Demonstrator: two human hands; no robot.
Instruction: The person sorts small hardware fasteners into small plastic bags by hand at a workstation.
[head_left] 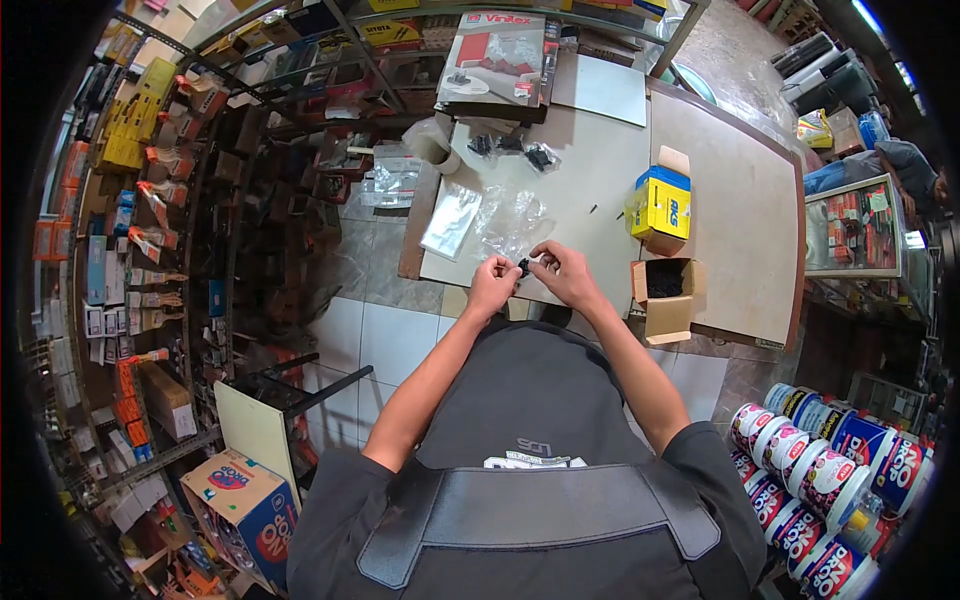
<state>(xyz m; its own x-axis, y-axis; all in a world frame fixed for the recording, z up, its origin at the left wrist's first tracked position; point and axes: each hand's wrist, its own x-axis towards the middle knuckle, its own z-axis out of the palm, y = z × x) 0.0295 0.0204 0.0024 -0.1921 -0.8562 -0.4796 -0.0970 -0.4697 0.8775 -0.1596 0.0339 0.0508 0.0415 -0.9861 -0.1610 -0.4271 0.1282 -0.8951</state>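
Note:
My left hand (491, 288) and my right hand (562, 276) meet over the near edge of the table, fingers pinched together. Between their fingertips is a small bunch of black pieces (524, 267), which look like screws; both hands touch it. Just beyond lies crumpled clear plastic (512, 220), beside a stack of flat clear bags (453, 222). Farther back sit several small bags of black pieces (541, 157). To the right stands an open carton (665, 281) holding many black pieces. One loose dark piece (593, 209) lies on the tabletop.
Behind the open carton is a yellow and blue box (661, 208) with its flap up. A Vinilex box (494, 60) and a white cup-like container (440, 152) stand at the back left. Stocked shelves (150, 200) line the left; paint pails (810, 470) are stacked at lower right.

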